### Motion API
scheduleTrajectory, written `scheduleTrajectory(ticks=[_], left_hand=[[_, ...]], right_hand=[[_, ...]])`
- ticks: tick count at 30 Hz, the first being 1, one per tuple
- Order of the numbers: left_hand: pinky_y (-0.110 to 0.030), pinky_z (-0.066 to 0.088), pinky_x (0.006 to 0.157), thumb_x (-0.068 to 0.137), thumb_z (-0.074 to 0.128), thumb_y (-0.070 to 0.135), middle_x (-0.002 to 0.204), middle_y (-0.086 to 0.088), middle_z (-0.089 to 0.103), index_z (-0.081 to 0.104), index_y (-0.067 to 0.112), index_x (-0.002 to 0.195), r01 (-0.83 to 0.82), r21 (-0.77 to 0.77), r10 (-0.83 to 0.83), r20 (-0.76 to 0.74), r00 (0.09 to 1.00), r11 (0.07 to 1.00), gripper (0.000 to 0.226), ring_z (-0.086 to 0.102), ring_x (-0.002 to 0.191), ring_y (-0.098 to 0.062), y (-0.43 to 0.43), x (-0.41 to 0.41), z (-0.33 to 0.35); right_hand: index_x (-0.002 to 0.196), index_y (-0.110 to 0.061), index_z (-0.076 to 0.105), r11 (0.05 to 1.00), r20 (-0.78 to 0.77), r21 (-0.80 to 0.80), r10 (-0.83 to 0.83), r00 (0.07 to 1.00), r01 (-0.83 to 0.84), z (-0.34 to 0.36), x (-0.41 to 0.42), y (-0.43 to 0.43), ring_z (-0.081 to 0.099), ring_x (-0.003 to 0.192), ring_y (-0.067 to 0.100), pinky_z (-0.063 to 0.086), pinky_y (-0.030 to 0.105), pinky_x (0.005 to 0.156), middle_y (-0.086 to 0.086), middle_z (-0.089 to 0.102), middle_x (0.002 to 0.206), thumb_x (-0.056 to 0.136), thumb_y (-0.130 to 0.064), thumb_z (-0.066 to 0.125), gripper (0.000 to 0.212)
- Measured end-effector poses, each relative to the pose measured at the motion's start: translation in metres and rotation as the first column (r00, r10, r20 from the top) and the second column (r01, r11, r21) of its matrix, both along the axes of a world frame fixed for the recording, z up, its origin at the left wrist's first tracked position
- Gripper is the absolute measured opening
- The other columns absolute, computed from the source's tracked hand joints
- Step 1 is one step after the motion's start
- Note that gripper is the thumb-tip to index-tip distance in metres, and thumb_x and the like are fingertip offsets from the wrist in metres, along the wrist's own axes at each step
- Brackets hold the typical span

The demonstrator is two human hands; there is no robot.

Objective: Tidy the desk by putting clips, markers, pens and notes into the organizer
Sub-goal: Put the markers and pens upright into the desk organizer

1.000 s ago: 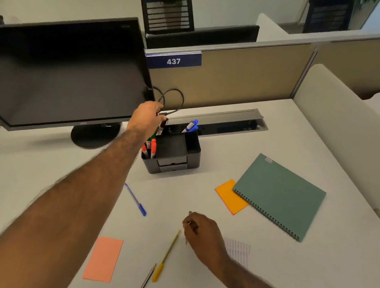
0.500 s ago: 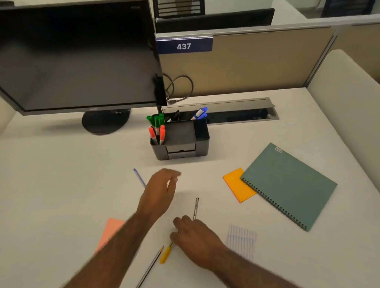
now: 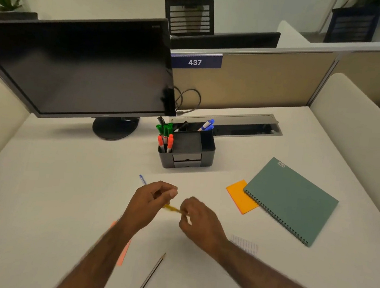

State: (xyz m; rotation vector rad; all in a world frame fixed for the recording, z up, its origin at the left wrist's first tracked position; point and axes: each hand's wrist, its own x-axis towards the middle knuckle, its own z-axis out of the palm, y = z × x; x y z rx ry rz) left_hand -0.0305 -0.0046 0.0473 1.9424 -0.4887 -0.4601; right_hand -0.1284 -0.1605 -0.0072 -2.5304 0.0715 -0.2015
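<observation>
Now the yellow pen (image 3: 172, 209) is off the bench, held mid-frame between both hands; half a second ago it lay flat under the right hand (image 3: 196, 219). Right fingers pinch its right end, left hand (image 3: 153, 197) fingers curl closed on the other, so likely a handover. Organizer (image 3: 187, 151) sits above centre, markers already in. Still loose: blue pen (image 3: 142, 179), pencil (image 3: 149, 276), orange note (image 3: 241, 196).
</observation>
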Motion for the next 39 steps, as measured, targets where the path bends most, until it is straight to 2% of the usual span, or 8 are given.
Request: scheduleTrajectory(ticks=[4, 9, 12, 17, 21, 26, 30, 39], left_hand=[[-0.017, 0.054, 0.069, 0.090, 0.069, 0.031, 0.089, 0.016, 0.073, 0.073, 0.030, 0.102, 0.039, -0.022, -0.039, 0.038, 0.999, 0.999, 0.013, 0.069, 0.081, -0.009, -0.020, 0.001, 0.013], [-0.026, 0.057, 0.073, 0.092, 0.068, 0.023, 0.082, 0.004, 0.073, 0.074, 0.020, 0.096, -0.031, -0.006, 0.031, 0.083, 0.996, 1.000, 0.008, 0.069, 0.077, -0.015, -0.050, 0.030, 0.035], [-0.023, 0.054, 0.073, 0.094, 0.065, 0.024, 0.085, 0.003, 0.070, 0.072, 0.019, 0.101, -0.128, -0.002, 0.126, 0.216, 0.968, 0.992, 0.011, 0.067, 0.077, -0.011, -0.066, 0.066, 0.058], [-0.029, 0.055, 0.077, 0.097, 0.059, 0.028, 0.091, 0.004, 0.070, 0.070, 0.018, 0.111, -0.211, -0.029, 0.207, 0.370, 0.906, 0.977, 0.021, 0.065, 0.083, -0.011, -0.100, 0.133, 0.088], [-0.031, 0.054, 0.084, 0.099, 0.056, 0.028, 0.099, 0.001, 0.068, 0.067, 0.018, 0.109, -0.197, 0.086, 0.145, 0.411, 0.900, 0.977, 0.018, 0.064, 0.091, -0.013, -0.130, 0.175, 0.091], [-0.035, 0.053, 0.076, 0.099, 0.057, 0.029, 0.094, -0.001, 0.065, 0.065, 0.019, 0.101, -0.157, 0.302, 0.019, 0.413, 0.911, 0.940, 0.014, 0.056, 0.077, -0.009, -0.152, 0.201, 0.076], [-0.032, 0.051, 0.088, 0.094, 0.065, 0.029, 0.109, -0.001, 0.065, 0.064, 0.014, 0.121, -0.089, 0.389, -0.080, 0.399, 0.914, 0.917, 0.031, 0.060, 0.098, -0.014, -0.156, 0.201, 0.064], [-0.022, 0.050, 0.079, 0.098, 0.056, 0.023, 0.106, 0.003, 0.069, 0.069, 0.018, 0.116, -0.190, 0.172, 0.100, 0.430, 0.897, 0.967, 0.022, 0.063, 0.091, -0.010, -0.075, 0.112, 0.010]], right_hand=[[0.094, -0.029, 0.049, 0.962, -0.011, 0.222, -0.160, 0.987, 0.158, 0.017, 0.019, 0.000, 0.055, 0.074, 0.013, 0.053, 0.022, 0.064, -0.012, 0.054, 0.088, 0.089, -0.024, 0.062, 0.014], [0.118, -0.033, 0.048, 0.836, -0.065, 0.441, -0.334, 0.940, 0.327, 0.028, 0.030, -0.006, 0.061, 0.080, 0.010, 0.056, 0.021, 0.070, -0.020, 0.054, 0.101, 0.090, -0.030, 0.065, 0.033], [0.131, -0.039, 0.040, 0.840, -0.136, 0.428, -0.306, 0.942, 0.334, 0.026, 0.023, -0.009, 0.062, 0.081, 0.008, 0.056, 0.025, 0.074, -0.020, 0.054, 0.103, 0.091, -0.039, 0.063, 0.046], [0.120, -0.039, 0.050, 0.912, -0.176, 0.345, -0.168, 0.970, 0.220, 0.004, -0.001, 0.001, 0.060, 0.079, 0.004, 0.053, 0.023, 0.075, -0.017, 0.059, 0.091, 0.092, -0.037, 0.058, 0.029], [0.115, -0.038, 0.053, 0.933, -0.192, 0.326, -0.093, 0.977, 0.153, -0.009, -0.014, 0.014, 0.058, 0.080, 0.002, 0.049, 0.018, 0.075, -0.017, 0.061, 0.093, 0.091, -0.042, 0.054, 0.024], [0.114, -0.037, 0.053, 0.948, -0.194, 0.294, -0.063, 0.979, 0.119, -0.017, -0.021, 0.015, 0.058, 0.084, 0.006, 0.051, 0.023, 0.077, -0.014, 0.063, 0.098, 0.092, -0.042, 0.054, 0.023], [0.112, -0.036, 0.054, 0.951, -0.197, 0.274, -0.088, 0.977, 0.141, -0.019, -0.022, 0.005, 0.057, 0.081, 0.005, 0.048, 0.022, 0.075, -0.013, 0.063, 0.095, 0.092, -0.042, 0.053, 0.021], [0.110, -0.027, 0.061, 0.961, -0.240, 0.221, -0.110, 0.964, 0.165, -0.024, -0.019, -0.012, 0.060, 0.087, 0.007, 0.050, 0.024, 0.081, -0.009, 0.065, 0.104, 0.095, -0.031, 0.054, 0.017]])
